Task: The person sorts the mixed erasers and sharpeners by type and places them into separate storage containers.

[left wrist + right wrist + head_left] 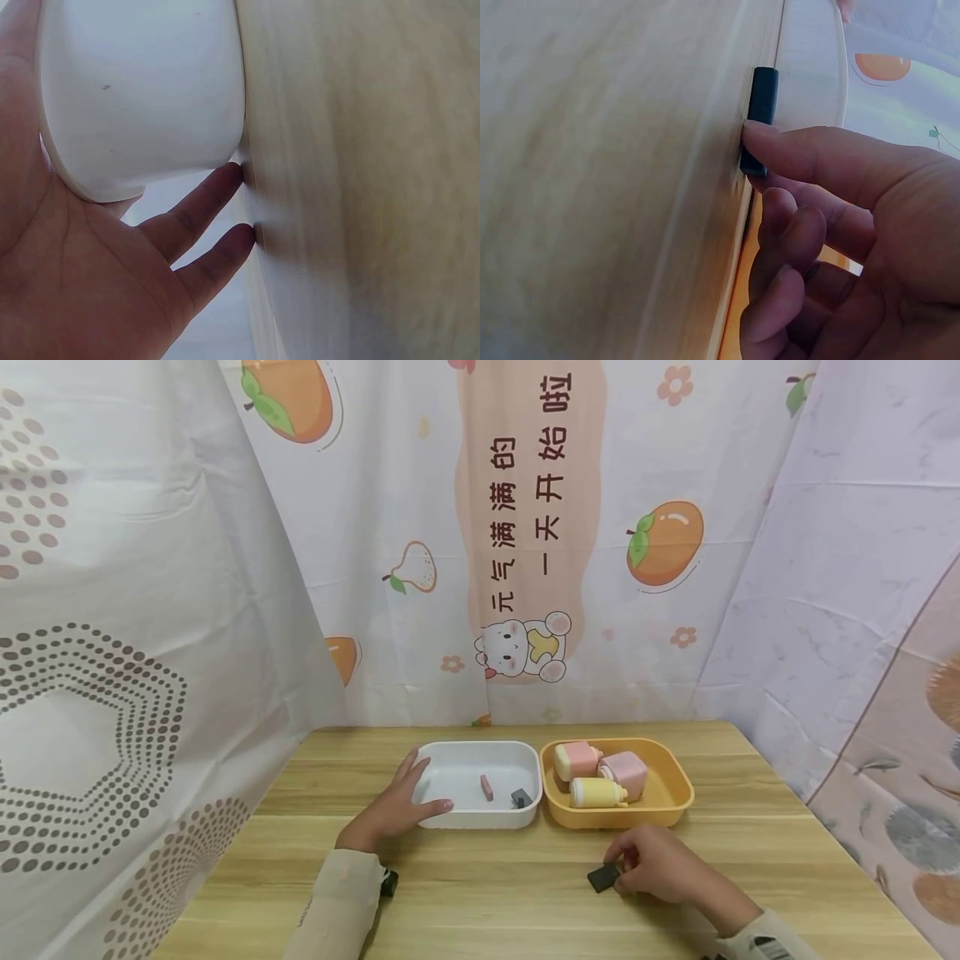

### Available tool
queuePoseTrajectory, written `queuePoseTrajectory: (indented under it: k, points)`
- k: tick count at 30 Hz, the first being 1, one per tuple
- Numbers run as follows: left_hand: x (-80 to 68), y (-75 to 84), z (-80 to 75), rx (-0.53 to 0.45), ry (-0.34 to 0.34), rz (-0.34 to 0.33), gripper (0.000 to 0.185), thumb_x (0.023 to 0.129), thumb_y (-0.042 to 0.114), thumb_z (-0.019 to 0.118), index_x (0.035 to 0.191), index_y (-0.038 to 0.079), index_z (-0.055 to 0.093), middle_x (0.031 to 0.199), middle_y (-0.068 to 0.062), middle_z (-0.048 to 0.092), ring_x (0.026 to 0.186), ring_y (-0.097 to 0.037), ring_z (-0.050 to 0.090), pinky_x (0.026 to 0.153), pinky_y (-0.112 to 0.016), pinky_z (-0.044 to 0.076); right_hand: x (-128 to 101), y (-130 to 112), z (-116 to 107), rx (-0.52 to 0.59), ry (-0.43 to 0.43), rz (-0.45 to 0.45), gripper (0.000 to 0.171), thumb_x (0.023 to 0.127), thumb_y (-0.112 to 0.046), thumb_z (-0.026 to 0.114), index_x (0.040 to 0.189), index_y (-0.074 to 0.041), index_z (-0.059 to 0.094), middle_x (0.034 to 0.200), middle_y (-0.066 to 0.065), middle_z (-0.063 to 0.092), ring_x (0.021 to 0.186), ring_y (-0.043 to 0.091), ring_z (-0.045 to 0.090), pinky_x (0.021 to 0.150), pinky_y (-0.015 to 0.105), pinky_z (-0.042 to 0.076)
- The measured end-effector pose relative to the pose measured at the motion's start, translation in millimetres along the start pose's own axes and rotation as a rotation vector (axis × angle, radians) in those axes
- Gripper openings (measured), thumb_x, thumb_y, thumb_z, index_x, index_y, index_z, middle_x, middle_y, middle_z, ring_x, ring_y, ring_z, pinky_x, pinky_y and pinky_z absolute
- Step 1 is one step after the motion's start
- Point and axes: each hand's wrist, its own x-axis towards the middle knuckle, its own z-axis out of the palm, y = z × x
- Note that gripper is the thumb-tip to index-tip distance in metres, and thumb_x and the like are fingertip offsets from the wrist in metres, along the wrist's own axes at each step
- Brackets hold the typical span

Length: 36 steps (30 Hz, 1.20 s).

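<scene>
My left hand (401, 802) rests around the left end of a white bin (480, 819), thumb over the near rim and fingers fairly straight. In the left wrist view, two fingertips touch the table beside the bin's wall (150, 82). Inside it lie a small pink piece (487, 787) and a small grey piece (521, 797), whose kinds I cannot make out. My right hand (656, 864) pinches a small flat black block (603, 877) between thumb and index finger, at the table surface. The right wrist view shows the block (763, 94) edge-on, its other fingers curled below.
Right of the white bin stands an orange bin (618, 817) holding two pink bottle-like things (626, 774) and a yellow one (594, 792). Both stand near the back of the wooden table (480, 893). Printed curtains (420, 635) hang behind and at both sides.
</scene>
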Motion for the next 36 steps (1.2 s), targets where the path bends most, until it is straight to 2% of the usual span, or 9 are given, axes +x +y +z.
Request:
queuePoseTrajectory:
  k: [13, 23, 36]
  points:
    - [0.2, 1.5, -0.6, 0.003, 0.000, -0.004, 0.109, 0.085, 0.069, 0.072, 0.167, 0.017, 0.022, 0.176, -0.001, -0.005, 0.159, -0.039, 0.017, 0.120, -0.067, 0.027, 7, -8, 0, -0.007, 0.023, 0.017, 0.020, 0.076, -0.018, 0.091, 0.093, -0.021, 0.081, 0.066, -0.009, 0.060, 0.058, 0.004, 0.054, 0.053, 0.022, 0.043]
    - [-0.1, 0.9, -0.3, 0.004, -0.003, -0.004, 0.109, 0.085, 0.068, 0.074, 0.166, 0.017, 0.023, 0.176, -0.001, -0.005, 0.159, -0.039, 0.016, 0.121, -0.066, 0.026, 15, -20, 2, -0.091, 0.101, 0.003, 0.022, 0.073, -0.016, 0.087, 0.093, -0.023, 0.081, 0.068, -0.013, 0.058, 0.058, 0.002, 0.052, 0.052, 0.022, 0.043]
    - [1.0, -1.2, 0.7, -0.004, -0.002, -0.007, 0.109, 0.084, 0.069, 0.074, 0.166, 0.018, 0.023, 0.176, 0.000, -0.006, 0.159, -0.038, 0.015, 0.120, -0.067, 0.026, 25, -34, 2, -0.128, 0.130, -0.020, 0.019, 0.075, -0.022, 0.090, 0.091, -0.027, 0.081, 0.063, -0.015, 0.056, 0.055, 0.000, 0.049, 0.051, 0.021, 0.039]
